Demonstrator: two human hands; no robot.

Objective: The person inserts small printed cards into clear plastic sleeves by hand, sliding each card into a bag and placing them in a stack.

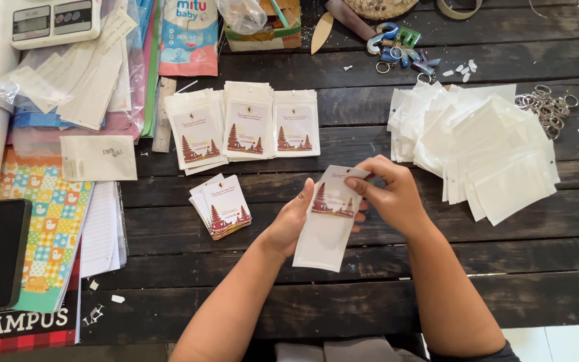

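Bare dark surface point(343, 295) lies open along the near edge. Toward the far edge, printed card stacks point(242, 127) block the middle; a spread of white pouches point(484, 147) crowds the right.

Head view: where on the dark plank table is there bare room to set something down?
Bare planks lie below the heap of white pouches, right of the right hand. A smaller patch sits below the small card stack. The left edge and top are crowded.

Dark wooden plank table point(370, 302), daylit

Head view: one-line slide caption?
Both hands, left hand and right hand, hold a printed card in a clear pouch over a dark wooden table.
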